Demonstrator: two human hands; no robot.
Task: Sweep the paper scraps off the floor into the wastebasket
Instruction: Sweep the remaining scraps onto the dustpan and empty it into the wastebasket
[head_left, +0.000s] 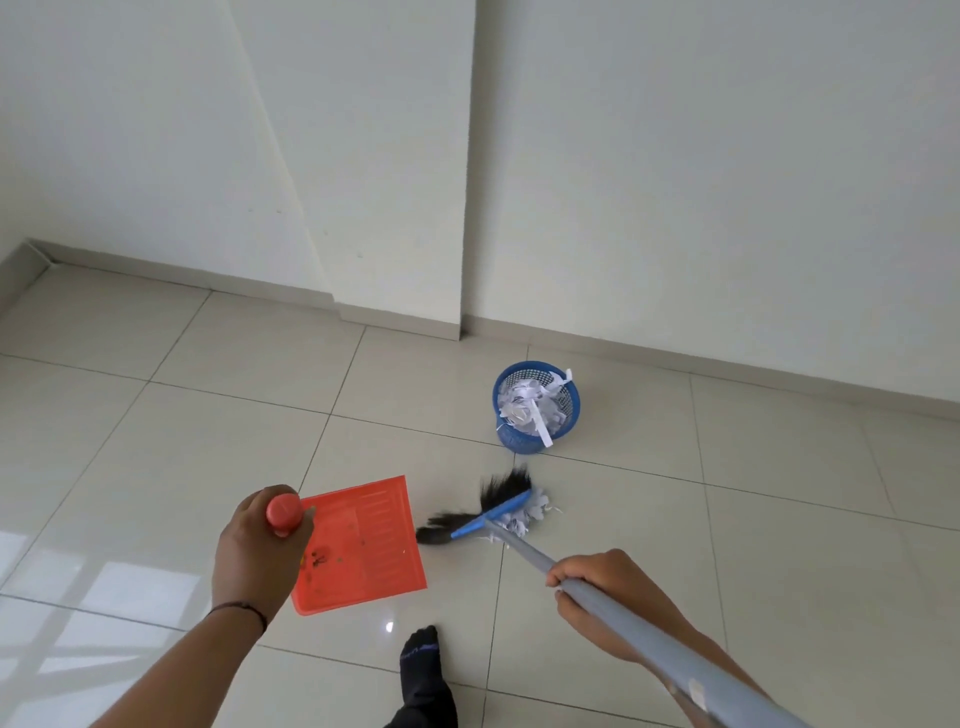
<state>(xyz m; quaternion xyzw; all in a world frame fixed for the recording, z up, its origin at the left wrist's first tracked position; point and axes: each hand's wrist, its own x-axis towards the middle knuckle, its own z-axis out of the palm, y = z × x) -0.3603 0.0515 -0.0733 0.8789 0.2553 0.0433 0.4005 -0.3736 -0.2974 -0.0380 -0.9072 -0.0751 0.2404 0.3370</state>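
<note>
My left hand (260, 551) grips the top of an upright handle of a red dustpan (363, 545), whose flat tray rests on the tiled floor with a few dark specks in it. My right hand (597, 597) holds the grey pole of a broom (493, 512) with a blue head and black bristles. A small pile of white paper scraps (527, 514) lies just right of the broom head, about a hand's width from the dustpan's lip. Beyond it stands a blue mesh wastebasket (535, 408), filled with paper scraps, one strip hanging over its rim.
A foot in a dark sock (423, 670) stands on the floor between my arms. White walls with a skirting board (395, 319) and a jutting corner run behind the basket. Glossy beige floor tiles (208, 415) extend to the left and right.
</note>
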